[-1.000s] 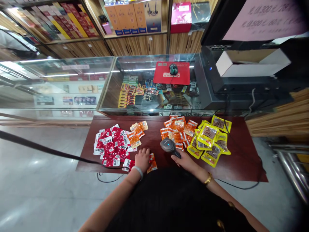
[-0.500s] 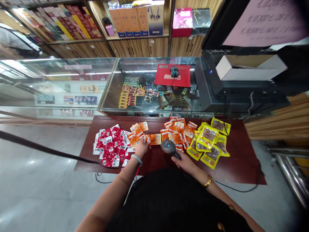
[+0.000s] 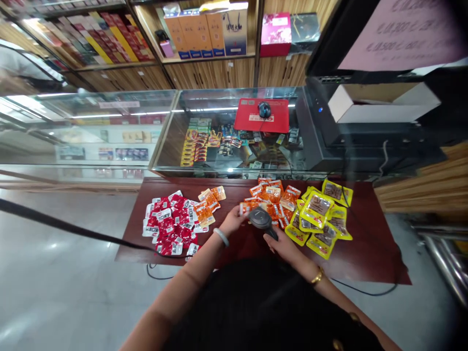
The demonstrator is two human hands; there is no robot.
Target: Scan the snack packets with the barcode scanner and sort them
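Observation:
My right hand [image 3: 281,242] is wrapped round the handle of a dark grey barcode scanner [image 3: 260,218], its head tilted over the table. Just left of the scanner, my left hand [image 3: 233,222] pinches the edge of an orange snack packet [image 3: 245,207], partly hidden by the scanner and fingers. Behind the scanner lies a loose pile of orange snack packets [image 3: 290,196]. A smaller orange group [image 3: 205,207] rests left of my left hand, against a heap of red and white packets [image 3: 171,222]. Yellow snack packets [image 3: 316,208] are piled to the right.
Everything lies on a dark red table [image 3: 226,248]. A glass display counter [image 3: 219,170] stands behind it, with a red mouse pad [image 3: 244,119] and a mouse [image 3: 264,109] on top. At right are a white box [image 3: 376,114] and a monitor. A cable crosses at left.
My left hand has moved right with an orange packet, from the smaller orange group to beside the scanner head. The scanner in my right hand has shifted slightly right.

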